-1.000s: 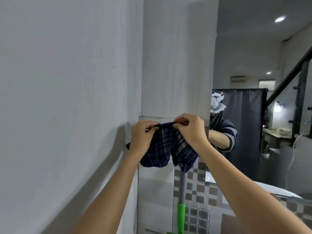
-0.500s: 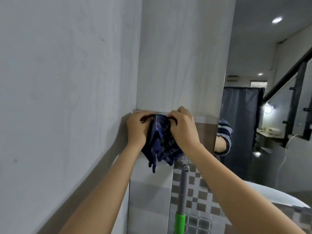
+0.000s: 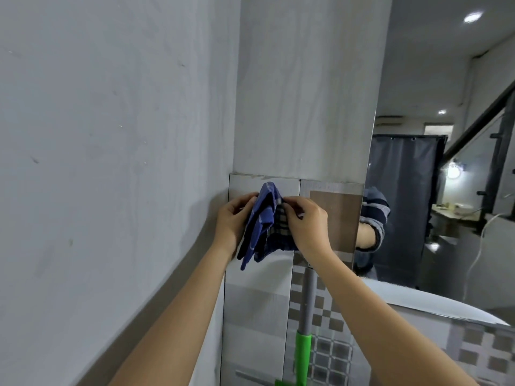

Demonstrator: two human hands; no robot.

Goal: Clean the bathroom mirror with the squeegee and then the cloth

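The fingers (image 3: pixel 289 208) of the right hand (image 3: pixel 308 224) are pinched together on the upper edge of the blue plaid cloth (image 3: pixel 264 222), and the fingers (image 3: pixel 246 199) of the left hand (image 3: pixel 232 218) are closed on its opposite side, so the cloth is bunched between both hands. It hangs in loose folds, one corner trailing toward 6 o'clock, in front of the tiled wall (image 3: pixel 259 307).

By the way it droops, it looks light, soft and limp, with no stiffness of its own. It should wipe best gathered into a pad in one palm; a hold by an edge alone would let it flap and smear.

The mirror (image 3: pixel 418 79) lies at 3 o'clock from the hands, near but apart from the cloth. The squeegee (image 3: pixel 303 346), with its grey and green handle, stands upright at 6 o'clock, untouched by either hand.
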